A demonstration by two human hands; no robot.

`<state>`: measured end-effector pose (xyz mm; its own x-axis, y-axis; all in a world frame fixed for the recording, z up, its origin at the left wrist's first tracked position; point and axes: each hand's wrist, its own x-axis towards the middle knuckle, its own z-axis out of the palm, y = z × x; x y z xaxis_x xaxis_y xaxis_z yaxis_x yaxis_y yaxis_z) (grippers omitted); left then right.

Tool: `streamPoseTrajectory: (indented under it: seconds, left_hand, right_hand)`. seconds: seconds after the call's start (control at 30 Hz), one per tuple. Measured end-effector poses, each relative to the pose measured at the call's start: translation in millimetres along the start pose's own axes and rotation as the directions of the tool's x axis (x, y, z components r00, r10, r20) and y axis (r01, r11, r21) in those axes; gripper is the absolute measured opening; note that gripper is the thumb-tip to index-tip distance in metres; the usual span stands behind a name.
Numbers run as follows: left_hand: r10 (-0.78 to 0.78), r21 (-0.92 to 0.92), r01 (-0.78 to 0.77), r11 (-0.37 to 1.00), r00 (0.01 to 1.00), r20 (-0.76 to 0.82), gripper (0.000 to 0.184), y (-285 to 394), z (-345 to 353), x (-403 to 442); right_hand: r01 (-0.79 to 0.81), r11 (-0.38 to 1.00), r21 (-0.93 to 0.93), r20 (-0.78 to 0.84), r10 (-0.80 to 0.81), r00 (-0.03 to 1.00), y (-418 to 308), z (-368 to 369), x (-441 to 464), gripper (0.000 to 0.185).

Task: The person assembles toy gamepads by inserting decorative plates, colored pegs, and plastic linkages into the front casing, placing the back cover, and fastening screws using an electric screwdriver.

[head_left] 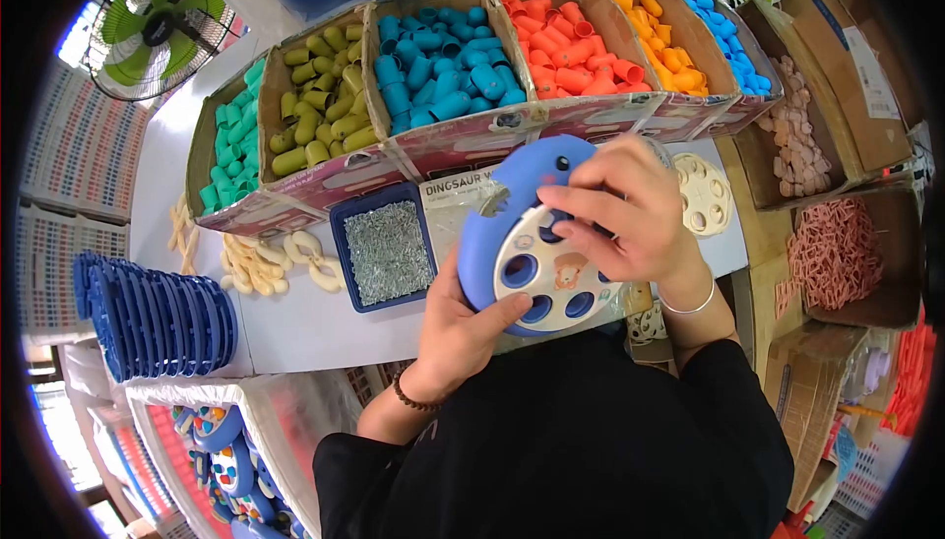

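Blue plastic animal-shaped toy point(527, 163), white holed panel point(568, 278): before your torso point(561, 421). Your left hand point(468, 330): fingers gripping it. Your right hand point(630, 214): fingers at an upper hole point(557, 228); grip cannot be told. Apparent step: fitting there; next move calls for steady support.

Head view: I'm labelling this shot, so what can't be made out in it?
In the head view:
- Blue-and-white toy: back turned away from the camera.
- Left hand: most fingers behind the toy.
- Printed packaging: remaining wording covered by the toy.
- Carton label: print too small.
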<state>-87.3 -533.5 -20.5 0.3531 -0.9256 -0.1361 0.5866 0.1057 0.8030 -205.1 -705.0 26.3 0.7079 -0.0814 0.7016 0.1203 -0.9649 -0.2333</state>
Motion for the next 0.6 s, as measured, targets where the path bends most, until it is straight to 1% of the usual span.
streamPoseTrajectory:
  seconds: [0.03, 0.1, 0.13, 0.17, 0.2, 0.23, 0.27, 0.33, 0.37, 0.4, 0.47, 0.6]
  left_hand:
    - [0.034, -0.052, -0.036, 0.998, 0.999, -0.038, 0.059, 0, -1, -1]
    - [0.101, -0.151, -0.118, 0.982, 0.988, -0.113, 0.055, 2, -5, -2]
    - [0.149, -0.175, -0.169, 0.970, 0.981, -0.123, 0.055, 4, -6, -2]
    - [0.195, -0.198, -0.219, 0.955, 0.971, -0.136, 0.055, 7, -7, -3]
    - [0.213, -0.213, -0.241, 0.947, 0.966, -0.145, 0.058, 9, -7, -2]
    - [0.212, -0.214, -0.240, 0.947, 0.966, -0.145, 0.058, 9, -6, -1]
    - [0.217, -0.210, -0.246, 0.946, 0.964, -0.151, 0.059, 8, -5, -1]
    - [0.214, -0.208, -0.242, 0.948, 0.965, -0.150, 0.060, 7, -5, 0]
    - [0.212, -0.195, -0.238, 0.951, 0.966, -0.146, 0.060, 6, -5, 0]
    - [0.212, -0.182, -0.237, 0.954, 0.967, -0.144, 0.061, 5, -5, 1]
    - [0.217, -0.182, -0.241, 0.953, 0.966, -0.141, 0.061, 5, -6, 1]
    - [0.224, -0.158, -0.246, 0.956, 0.964, -0.143, 0.063, 1, -10, -1]
  right_hand:
    - [0.032, 0.999, -0.007, -0.002, -0.032, 0.999, 1, -3, 1, 0.034]
    - [-0.218, 0.976, -0.013, -0.114, 0.215, 0.970, -3, 1, -14, 0.052]
    - [-0.375, 0.916, 0.140, -0.054, 0.385, 0.921, -6, 1, -24, 0.068]
    - [-0.479, 0.682, 0.552, 0.023, 0.562, 0.827, -14, 10, -34, 0.069]
    - [-0.472, 0.287, 0.834, 0.178, 0.669, 0.721, -23, 16, -41, 0.071]
    - [-0.448, 0.006, 0.894, 0.364, 0.573, 0.735, -27, 13, -40, 0.070]
    - [-0.448, 0.003, 0.894, 0.365, 0.576, 0.732, -31, 14, -42, 0.070]
    - [-0.546, -0.193, 0.815, 0.530, 0.629, 0.569, -37, 16, -47, 0.073]
    - [-0.521, -0.162, 0.838, 0.497, 0.622, 0.605, -36, 19, -50, 0.072]
    - [-0.520, -0.160, 0.839, 0.494, 0.626, 0.604, -39, 20, -51, 0.072]
    - [-0.469, -0.065, 0.881, 0.392, 0.655, 0.646, -45, 23, -52, 0.072]
    - [-0.468, -0.019, 0.883, 0.376, 0.625, 0.684, -44, 30, -58, 0.071]
